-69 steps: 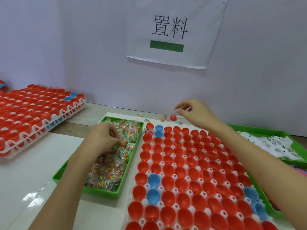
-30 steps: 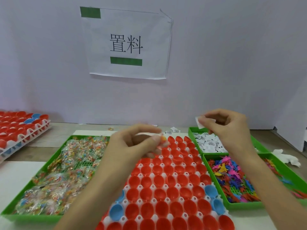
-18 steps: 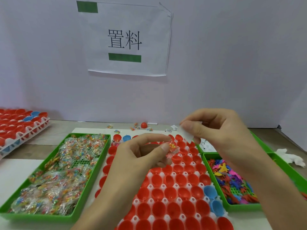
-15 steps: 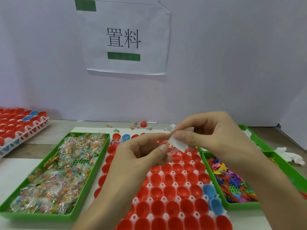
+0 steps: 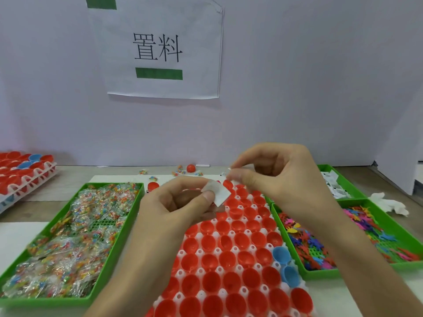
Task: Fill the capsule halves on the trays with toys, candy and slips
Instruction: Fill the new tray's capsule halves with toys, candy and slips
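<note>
Paper slip (image 5: 220, 195), small and white, is pinched between the thumb and forefinger of the left hand (image 5: 180, 202), above the far rows of the white capsule tray (image 5: 180, 273). Red capsule halves (image 5: 229, 259) and a few blue capsule halves (image 5: 282, 255) are seated in the tray. The right hand (image 5: 281, 179) is held just beside the slip, fingers curled and thumb pressed to forefinger; whether anything is gripped there cannot be told. On the counter (image 5: 68, 179), candy packets (image 5: 75, 248) are heaped in a green tray (image 5: 128, 225) at the left, and coloured toys (image 5: 304, 245) lie at the right.
</note>
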Demonstrator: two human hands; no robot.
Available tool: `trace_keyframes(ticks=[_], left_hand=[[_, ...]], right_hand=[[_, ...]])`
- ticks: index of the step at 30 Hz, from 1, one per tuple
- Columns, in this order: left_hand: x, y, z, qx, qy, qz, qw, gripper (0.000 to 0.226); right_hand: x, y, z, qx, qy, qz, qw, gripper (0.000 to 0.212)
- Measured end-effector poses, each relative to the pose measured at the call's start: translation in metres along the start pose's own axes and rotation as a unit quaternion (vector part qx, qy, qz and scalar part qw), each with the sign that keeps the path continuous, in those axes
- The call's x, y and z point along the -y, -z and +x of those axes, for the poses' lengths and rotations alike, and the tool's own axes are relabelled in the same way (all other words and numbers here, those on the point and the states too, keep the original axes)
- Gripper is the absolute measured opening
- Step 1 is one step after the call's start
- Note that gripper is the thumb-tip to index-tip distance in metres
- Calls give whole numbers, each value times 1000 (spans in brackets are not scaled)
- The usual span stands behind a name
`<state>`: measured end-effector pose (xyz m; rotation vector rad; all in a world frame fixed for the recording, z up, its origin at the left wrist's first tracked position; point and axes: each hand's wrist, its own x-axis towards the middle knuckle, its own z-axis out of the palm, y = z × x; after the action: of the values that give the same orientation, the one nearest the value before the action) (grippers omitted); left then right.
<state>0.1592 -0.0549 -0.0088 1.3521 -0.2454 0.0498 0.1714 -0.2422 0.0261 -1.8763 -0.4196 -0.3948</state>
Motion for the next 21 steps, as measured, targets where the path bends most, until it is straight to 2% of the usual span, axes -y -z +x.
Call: trace_keyframes(ticks=[2, 5, 8, 10, 12, 15, 17, 19, 21], left_hand=[[0, 1, 0, -3, 4, -4, 1000, 21], [1, 2, 0, 14, 14, 3, 1000, 21], [2, 0, 0, 33, 14, 41, 999, 27], [0, -2, -2, 44, 13, 58, 997, 26], [0, -3, -2, 48, 11, 70, 996, 25], [1, -5, -2, 53, 5, 93, 994, 30], [2, -6, -2, 57, 0, 107, 993, 33], [2, -7, -3, 60, -3, 118, 991, 32], [3, -7, -4, 60, -4, 121, 991, 29]], right_hand=[[-18, 13, 8, -53, -22, -1, 998, 7], [-63, 38, 18, -134, -115, 16, 984, 10], [-112, 63, 19, -195, -199, -29, 960, 11], [-135, 77, 15, -233, -226, -37, 945, 16], [-147, 90, 10, -240, -241, -95, 936, 24], [-148, 102, 3, -196, -250, -200, 927, 32], [-141, 111, 0, -154, -237, -230, 931, 17], [-130, 118, -1, -59, -231, -246, 940, 12], [-121, 119, -2, 77, -246, -261, 930, 13]])
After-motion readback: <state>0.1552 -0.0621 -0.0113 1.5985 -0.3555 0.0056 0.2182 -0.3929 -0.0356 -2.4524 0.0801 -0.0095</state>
